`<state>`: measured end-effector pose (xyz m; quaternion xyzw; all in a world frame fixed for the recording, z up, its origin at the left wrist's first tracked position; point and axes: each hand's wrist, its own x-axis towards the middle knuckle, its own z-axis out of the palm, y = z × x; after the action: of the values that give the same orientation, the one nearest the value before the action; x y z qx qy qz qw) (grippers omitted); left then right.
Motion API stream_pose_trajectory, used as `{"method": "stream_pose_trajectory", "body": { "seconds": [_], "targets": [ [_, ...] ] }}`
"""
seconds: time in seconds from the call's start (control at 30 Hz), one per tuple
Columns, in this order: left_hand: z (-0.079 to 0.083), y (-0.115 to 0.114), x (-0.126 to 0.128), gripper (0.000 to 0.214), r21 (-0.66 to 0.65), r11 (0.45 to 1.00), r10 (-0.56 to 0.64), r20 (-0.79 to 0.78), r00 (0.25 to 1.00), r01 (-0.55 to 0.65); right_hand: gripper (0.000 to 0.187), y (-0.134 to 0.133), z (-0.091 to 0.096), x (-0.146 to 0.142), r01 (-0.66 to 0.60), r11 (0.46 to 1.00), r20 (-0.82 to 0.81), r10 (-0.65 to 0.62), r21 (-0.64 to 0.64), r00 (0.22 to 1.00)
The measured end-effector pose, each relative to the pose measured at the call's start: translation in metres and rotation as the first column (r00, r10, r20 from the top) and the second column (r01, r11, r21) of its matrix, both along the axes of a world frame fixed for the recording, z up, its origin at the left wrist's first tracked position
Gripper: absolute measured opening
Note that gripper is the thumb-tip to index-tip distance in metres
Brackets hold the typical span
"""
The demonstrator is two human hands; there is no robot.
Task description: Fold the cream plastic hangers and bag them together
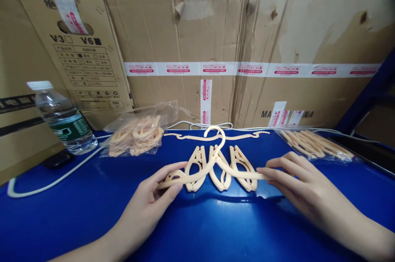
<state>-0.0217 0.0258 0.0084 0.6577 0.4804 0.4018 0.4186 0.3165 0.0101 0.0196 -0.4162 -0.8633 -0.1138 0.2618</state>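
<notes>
Head view: left hand (160, 190) and right hand (294, 179) pinch a hooked cream plastic hanger (217, 159) (unfolding it, seemingly); next likely needs even pressure.

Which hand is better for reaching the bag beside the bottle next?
Probably the left hand: it's nearer the bag. The right hand is farther away. Both hold the hanger.

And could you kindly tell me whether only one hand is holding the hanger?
No, the left hand holds one arm of the hanger and the right hand holds the other.
</notes>
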Motion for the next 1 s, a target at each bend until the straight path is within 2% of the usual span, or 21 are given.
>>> {"method": "stream_pose_trajectory", "body": {
  "seconds": [0.07,0.17,0.27,0.33,0.47,0.57,0.63,0.7,0.87,1.0],
  "targets": [
    [0.0,-0.001,0.001,0.04,-0.004,1.0,0.008,0.012,1.0,-0.008,0.036,-0.004,-0.002,0.001,0.053,0.989,0.05,-0.06,0.134,0.997],
    [0.001,-0.003,0.003,0.041,-0.009,1.0,0.006,0.016,1.0,-0.006,0.044,-0.009,-0.005,0.001,0.075,0.967,0.109,-0.104,0.245,0.989],
    [0.003,-0.002,0.005,0.043,-0.012,1.0,0.02,0.008,1.0,-0.019,0.044,-0.012,-0.01,0.0,0.085,0.955,0.138,-0.129,0.286,0.982],
    [0.005,-0.002,0.005,0.046,-0.024,0.999,0.036,-0.002,0.999,-0.036,0.045,-0.013,-0.013,-0.001,0.096,0.96,0.108,-0.129,0.265,0.986],
    [0.007,-0.003,0.007,0.047,-0.039,0.998,0.055,-0.014,0.998,-0.056,0.047,-0.013,-0.016,-0.007,0.094,0.993,-0.097,-0.086,0.078,0.992],
    [0.008,-0.003,0.008,0.045,-0.014,0.998,0.06,-0.008,0.998,-0.06,0.039,-0.01,-0.011,-0.015,0.051,0.99,-0.362,-0.096,-0.132,0.927],
    [0.008,-0.003,0.008,0.044,-0.002,0.997,0.071,0.01,0.997,-0.071,0.034,-0.007,-0.006,-0.018,-0.025,0.95,-0.529,-0.152,-0.312,0.835],
    [0.008,-0.003,0.008,0.046,-0.015,0.996,0.093,0.044,0.995,-0.092,0.034,-0.003,-0.002,-0.019,-0.114,0.889,-0.63,-0.218,-0.443,0.746],
    [0.005,-0.002,0.007,0.052,-0.097,0.992,0.103,0.193,0.976,-0.085,0.039,0.002,-0.002,-0.012,-0.179,0.829,-0.71,-0.319,-0.53,0.628],
    [0.005,-0.003,0.014,0.052,-0.081,0.995,0.075,0.242,0.967,-0.057,0.034,0.0,-0.006,-0.019,-0.333,0.764,-0.771,-0.317,-0.553,0.552]
  ]
}}
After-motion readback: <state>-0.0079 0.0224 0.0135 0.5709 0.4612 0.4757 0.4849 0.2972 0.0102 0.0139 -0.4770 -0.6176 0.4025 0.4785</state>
